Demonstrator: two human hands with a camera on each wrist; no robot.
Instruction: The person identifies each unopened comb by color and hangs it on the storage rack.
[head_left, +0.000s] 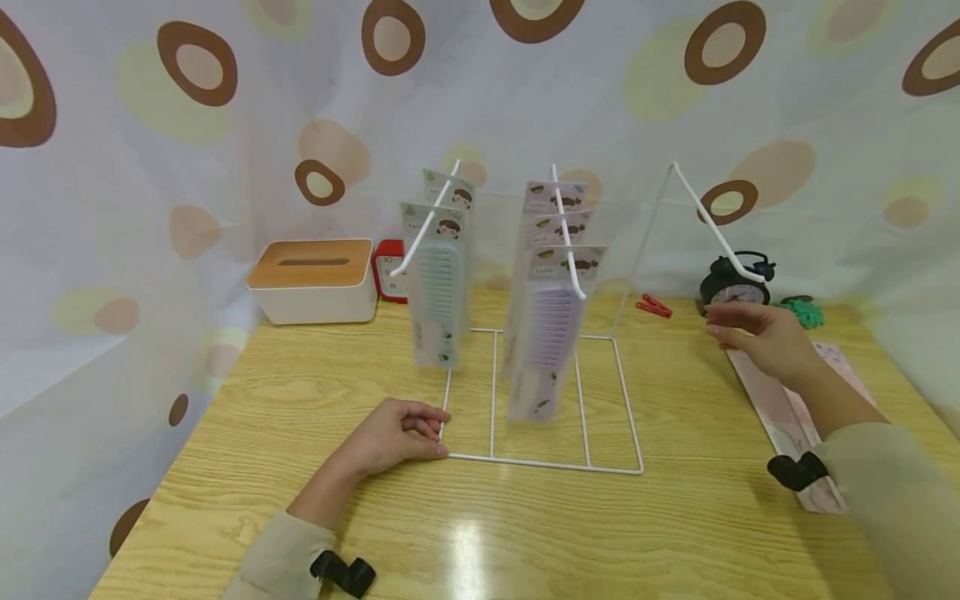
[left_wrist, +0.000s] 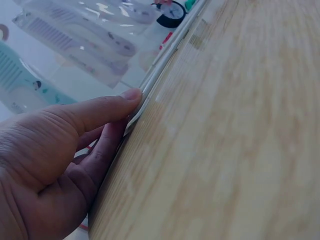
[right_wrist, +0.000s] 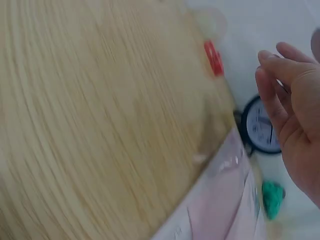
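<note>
My left hand pinches the front left corner of a white wire display rack; in the left wrist view its thumb lies on the base wire. Two packaged mint-green combs hang on the rack's left prong. Three packaged purple combs hang from the middle prong. Near the right prong, my right hand hovers with fingers bent loosely and nothing between them. Below it, flat pink packages lie on the table, partly hidden by the right forearm.
A white tissue box with a wooden lid stands at the back left, beside a red clock. At the back right are a black alarm clock, a red clip and a green item. A patterned curtain hangs behind the table.
</note>
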